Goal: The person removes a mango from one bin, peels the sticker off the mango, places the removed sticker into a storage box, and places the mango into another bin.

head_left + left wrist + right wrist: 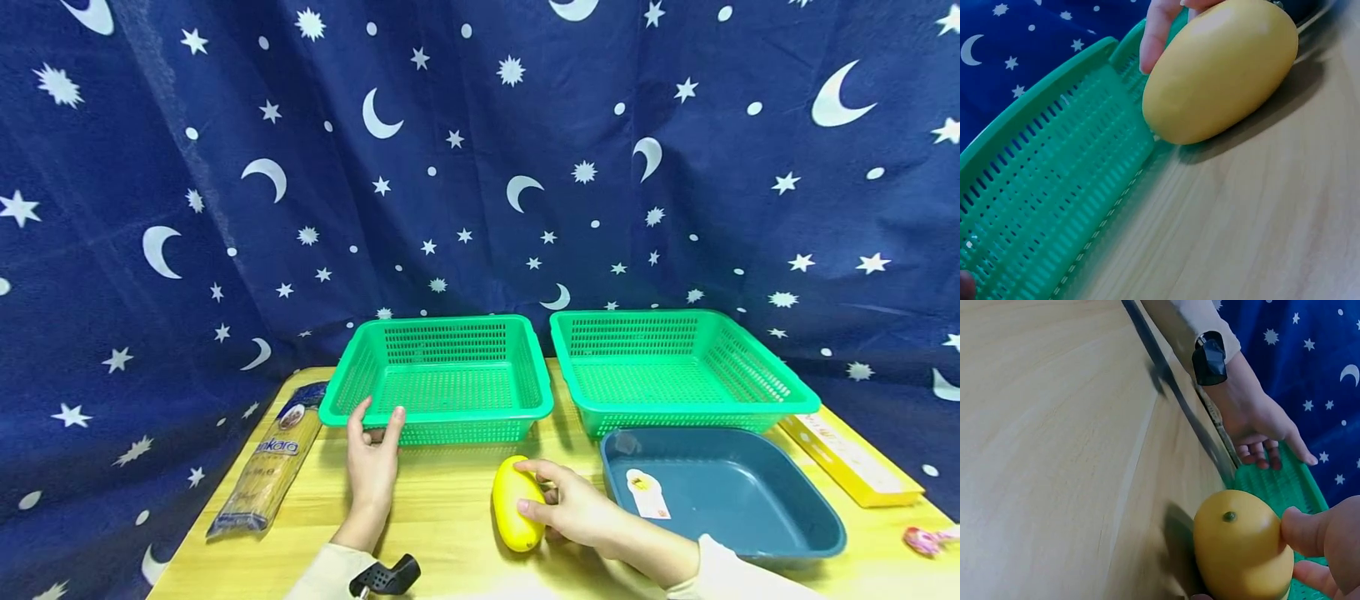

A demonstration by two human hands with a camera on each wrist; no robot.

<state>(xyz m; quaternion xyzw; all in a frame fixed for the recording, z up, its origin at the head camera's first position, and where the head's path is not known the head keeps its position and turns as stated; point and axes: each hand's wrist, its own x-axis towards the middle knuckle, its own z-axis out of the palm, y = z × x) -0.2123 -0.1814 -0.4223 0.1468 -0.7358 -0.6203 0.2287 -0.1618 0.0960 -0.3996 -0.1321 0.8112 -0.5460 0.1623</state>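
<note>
My right hand [581, 508] grips a smooth yellow oval melon [516, 510] from its right side, thumb on the near part and fingers toward the far end. A small stem nub shows on the melon's end in the right wrist view, and its shadow falls on the wood beside it. The left hand [373, 462] is at the front rim of the left green basket [442, 429], index finger and thumb apart and pointing up. In the right wrist view, this left hand [1263, 428] has its other fingers loosely bent beside the basket wall.
Another green basket [675, 408] stands at the back right, with a dark blue basin [720, 475] in front of it. A pack of spaghetti [273, 458] lies at the left edge. To the right are a yellow box [855, 458] and a wrapped lollipop [924, 540].
</note>
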